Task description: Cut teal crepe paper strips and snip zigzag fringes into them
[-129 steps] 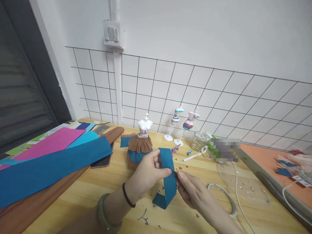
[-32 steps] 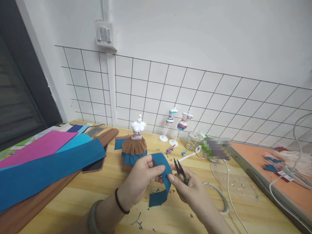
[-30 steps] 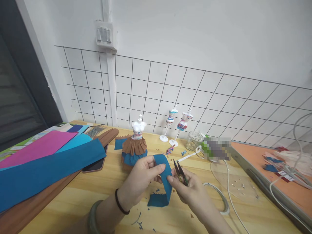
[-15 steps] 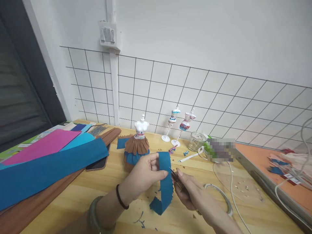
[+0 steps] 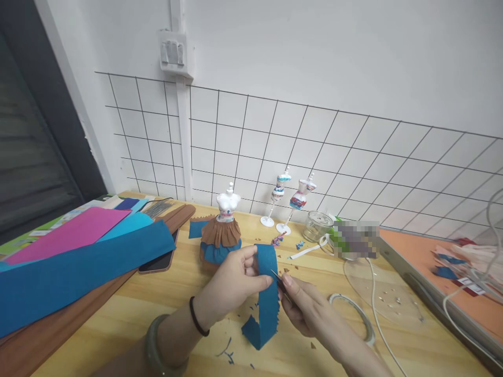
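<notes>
My left hand (image 5: 230, 285) pinches the upper end of a teal paper strip (image 5: 268, 303) that hangs down and folds onto the wooden table (image 5: 129, 309). Its right edge is cut into small zigzag teeth. My right hand (image 5: 304, 309) grips small scissors (image 5: 276, 277), whose tips touch that right edge just below my left thumb. Directly behind my hands stands a small white mannequin (image 5: 222, 230) wearing a brown and teal layered paper skirt.
Long sheets of teal, pink and brown crepe paper (image 5: 78, 262) lie at the left over a phone (image 5: 159, 259). Two small dressed mannequins (image 5: 293, 201), a glass jar (image 5: 316, 226), a tape roll (image 5: 353, 314), a cable and an orange tray (image 5: 444, 272) sit to the right. Paper snippets litter the table.
My right hand turned the scissors from pointing up beside the strip to pointing left, bringing their tips to the strip's right edge. The strip now hangs straighter below my left hand.
</notes>
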Available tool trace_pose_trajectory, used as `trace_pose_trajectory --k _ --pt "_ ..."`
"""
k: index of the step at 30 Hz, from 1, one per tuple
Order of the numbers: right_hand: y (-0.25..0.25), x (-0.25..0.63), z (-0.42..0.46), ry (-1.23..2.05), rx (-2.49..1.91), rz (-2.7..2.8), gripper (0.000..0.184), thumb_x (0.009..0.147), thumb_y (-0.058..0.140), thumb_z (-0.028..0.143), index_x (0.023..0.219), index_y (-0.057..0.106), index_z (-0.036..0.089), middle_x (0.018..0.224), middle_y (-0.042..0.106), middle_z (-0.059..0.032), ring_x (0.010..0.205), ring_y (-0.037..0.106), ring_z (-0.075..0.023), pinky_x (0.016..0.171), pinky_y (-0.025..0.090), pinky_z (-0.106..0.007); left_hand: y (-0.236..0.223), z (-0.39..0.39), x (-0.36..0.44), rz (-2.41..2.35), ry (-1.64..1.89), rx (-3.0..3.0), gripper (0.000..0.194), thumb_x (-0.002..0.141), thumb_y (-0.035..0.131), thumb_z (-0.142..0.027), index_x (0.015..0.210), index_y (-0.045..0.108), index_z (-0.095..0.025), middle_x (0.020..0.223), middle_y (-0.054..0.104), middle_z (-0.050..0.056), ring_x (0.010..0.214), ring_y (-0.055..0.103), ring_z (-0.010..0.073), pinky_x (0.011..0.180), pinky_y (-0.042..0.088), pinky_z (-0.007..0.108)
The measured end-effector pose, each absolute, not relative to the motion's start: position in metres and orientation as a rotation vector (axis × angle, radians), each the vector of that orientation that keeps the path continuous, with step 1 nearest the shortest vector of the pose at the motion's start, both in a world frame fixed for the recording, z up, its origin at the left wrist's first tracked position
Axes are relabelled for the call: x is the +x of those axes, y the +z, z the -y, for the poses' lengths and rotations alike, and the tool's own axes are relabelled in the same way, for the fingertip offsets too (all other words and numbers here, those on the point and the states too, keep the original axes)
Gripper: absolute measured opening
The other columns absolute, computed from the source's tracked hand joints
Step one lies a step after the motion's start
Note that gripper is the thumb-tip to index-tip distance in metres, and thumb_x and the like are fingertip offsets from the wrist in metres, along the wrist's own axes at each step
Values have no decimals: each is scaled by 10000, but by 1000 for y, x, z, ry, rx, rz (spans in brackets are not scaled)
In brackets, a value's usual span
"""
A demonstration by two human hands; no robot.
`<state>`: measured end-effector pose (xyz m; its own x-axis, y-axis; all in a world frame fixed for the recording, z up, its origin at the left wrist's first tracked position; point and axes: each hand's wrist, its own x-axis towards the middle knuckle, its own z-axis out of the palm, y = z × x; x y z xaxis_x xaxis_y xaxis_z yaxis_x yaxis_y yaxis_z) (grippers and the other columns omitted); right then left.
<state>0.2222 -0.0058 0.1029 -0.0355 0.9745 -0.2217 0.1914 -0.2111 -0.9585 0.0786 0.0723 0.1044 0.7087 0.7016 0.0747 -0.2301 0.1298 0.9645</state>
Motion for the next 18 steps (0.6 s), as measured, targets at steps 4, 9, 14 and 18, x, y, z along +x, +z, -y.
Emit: trace_pose_trajectory --k 4,9,14,18 --pt "105 221 6 1330 -1508 1270 417 852 336 559 633 375 206 487 219 101 426 153 -72 400 118 -218 104 -72 79 -453 702 1260 225 655 646 -115 864 565 -134 873 664 76 806 618 196 761 487 341" --pt "103 222 6 1306 -1493 1303 402 873 317 531 655 394 201 493 227 98 439 168 -74 408 135 -215 104 -73 79 -468 696 1266 201 656 638 -108 840 559 -132 846 648 69 843 608 211 769 481 345" --pt "100 223 6 1293 -1511 1304 419 859 310 560 678 418 198 514 234 89 450 196 -77 407 133 -209 102 -74 78 -463 708 1306 146 655 631 -98 759 542 -148 782 636 35 779 602 171 705 474 280" --pt "105 223 8 1300 -1543 1308 422 851 317 570 683 421 196 523 244 85 461 212 -81 419 150 -207 99 -75 78 -474 714 1330 146 646 641 -111 731 532 -157 770 630 27 763 592 163 684 457 264"
